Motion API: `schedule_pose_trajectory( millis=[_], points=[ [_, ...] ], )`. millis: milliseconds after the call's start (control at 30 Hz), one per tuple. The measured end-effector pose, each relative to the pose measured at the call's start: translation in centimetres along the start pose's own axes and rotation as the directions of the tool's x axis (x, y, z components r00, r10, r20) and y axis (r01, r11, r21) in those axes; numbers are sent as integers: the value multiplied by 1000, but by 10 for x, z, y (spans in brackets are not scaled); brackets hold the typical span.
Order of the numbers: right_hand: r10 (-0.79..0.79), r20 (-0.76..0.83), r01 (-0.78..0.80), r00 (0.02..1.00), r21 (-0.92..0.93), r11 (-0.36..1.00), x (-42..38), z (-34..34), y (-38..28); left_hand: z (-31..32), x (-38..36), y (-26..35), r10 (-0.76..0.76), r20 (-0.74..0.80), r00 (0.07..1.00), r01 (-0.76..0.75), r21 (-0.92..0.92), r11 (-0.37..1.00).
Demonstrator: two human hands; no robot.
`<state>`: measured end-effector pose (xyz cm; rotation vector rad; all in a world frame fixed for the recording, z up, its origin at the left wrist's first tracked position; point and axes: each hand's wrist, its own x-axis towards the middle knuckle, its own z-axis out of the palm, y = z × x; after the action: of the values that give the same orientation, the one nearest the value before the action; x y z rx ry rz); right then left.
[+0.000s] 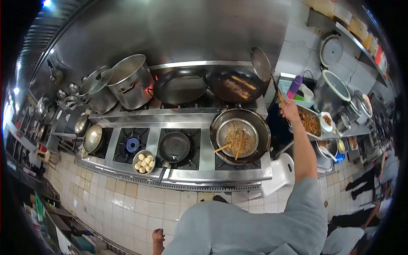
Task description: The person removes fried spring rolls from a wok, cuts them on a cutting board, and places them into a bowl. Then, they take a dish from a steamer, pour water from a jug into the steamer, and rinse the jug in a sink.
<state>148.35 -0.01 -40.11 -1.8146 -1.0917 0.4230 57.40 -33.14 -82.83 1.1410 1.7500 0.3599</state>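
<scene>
My right hand [290, 110] is closed around the handle of a skimmer [260, 63], whose round bowl is raised over the right edge of a dark wok [229, 95]. Browned pieces and oil lie in that wok. In front of it, a mesh strainer [219, 138] full of brown fried bits [238, 132] rests in a large pan [265, 146], with two wooden sticks [239, 146] lying across it. My left hand [158, 236] hangs low at my side over the floor, its fingers curled and no object visible in them.
Left of the wok are a wide black pan [179, 88] and tall steel pots [132, 80]. On the front burners are a small frying pan [174, 146] and a bowl of pale balls [144, 162]. At right stand a white stool [278, 174] and food trays [309, 123]. Other people are far right.
</scene>
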Motion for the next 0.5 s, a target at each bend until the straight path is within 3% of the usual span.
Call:
schedule_pose_trajectory(
  millis=[33,67,100,167,200,300,333,367,400,433,467,500],
  points=[
    [81,74,-82,994,9,997,26,-8,9,15,-10,25,-11,-12,1000,10,-10,1000],
    [162,149,-166,975,13,986,48,-15,20,30,-20,49,-249,-89,965,222,-237,946],
    [127,177,-137,976,45,990,67,-19,34,44,-31,73,-480,-109,870,383,-461,800],
    [130,232,-175,964,189,966,94,-25,57,63,-50,98,-565,-66,822,500,-393,772],
    [137,246,-186,960,191,964,98,-27,64,72,-54,65,-180,-93,979,175,-58,983],
    [147,387,-275,910,299,914,99,-34,70,93,-93,90,-353,-88,931,346,-87,934],
    [170,476,-307,863,227,924,96,-38,70,94,-99,68,-254,-38,966,238,-238,942],
    [195,557,-331,807,153,931,88,-44,68,86,-109,60,-262,-44,964,244,-242,939],
    [246,542,-441,803,264,858,61,-37,39,80,-118,56,-402,91,911,394,-473,788],
    [245,546,-441,801,263,858,47,-30,31,81,-128,54,-487,256,835,523,-643,559],
    [287,603,-544,744,297,785,36,-27,27,91,-135,48,-479,64,876,422,-583,695],
    [317,659,-637,682,323,700,28,-23,24,95,-135,27,-477,61,876,419,-585,694]
  ],
)
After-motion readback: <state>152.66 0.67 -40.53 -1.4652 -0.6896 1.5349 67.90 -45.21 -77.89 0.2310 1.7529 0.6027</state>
